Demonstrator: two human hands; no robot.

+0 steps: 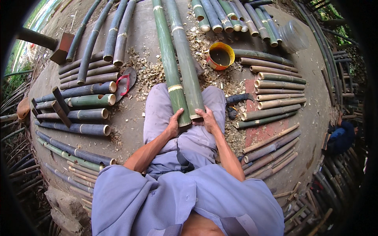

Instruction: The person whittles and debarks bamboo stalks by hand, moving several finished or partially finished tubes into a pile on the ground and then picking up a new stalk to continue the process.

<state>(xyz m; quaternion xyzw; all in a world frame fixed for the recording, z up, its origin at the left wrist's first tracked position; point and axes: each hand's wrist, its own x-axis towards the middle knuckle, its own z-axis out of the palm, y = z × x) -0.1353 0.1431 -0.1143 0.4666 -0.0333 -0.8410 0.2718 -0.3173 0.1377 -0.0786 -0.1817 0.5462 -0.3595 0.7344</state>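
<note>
Two long bamboo poles lie side by side over my lap, their near ends between my thighs and their far ends running out past the top of the view. My left hand (174, 122) grips the near end of the bright green bamboo pole (167, 55) from its left side. On the other side, my right hand (208, 120) is closed round the near end of the grey-green bamboo pole (185, 63), thumb on top. Some fingers of both hands are hidden beneath the poles. The two ends sit close together, the green one slightly nearer to me.
Cut bamboo lengths (279, 84) lie in rows on both sides and at the far right. A yellow-red bucket (220, 56) with dark liquid stands ahead. Wood chips (147, 74), a sandal (126, 80) and a clear plastic container (293, 36) are around. Another person (341, 135) sits far right.
</note>
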